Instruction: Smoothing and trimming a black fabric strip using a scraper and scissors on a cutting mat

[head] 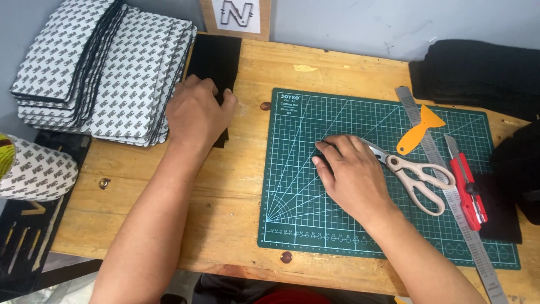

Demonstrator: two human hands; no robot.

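My left hand [197,112] lies palm down on a black sheet [215,56] at the back left of the wooden table [225,186], fingers curled on its edge. My right hand [351,171] rests on the green cutting mat [304,202], fingers bent over a small dark piece that is mostly hidden under them. Beige-handled scissors [419,180] lie just right of that hand, blades pointing toward it.
Stacks of patterned white sheets [107,67] sit at the back left. On the mat's right lie an orange scraper [419,129], a steel ruler [450,197] and a red utility knife [469,188]. Black material [478,70] is piled at the back right.
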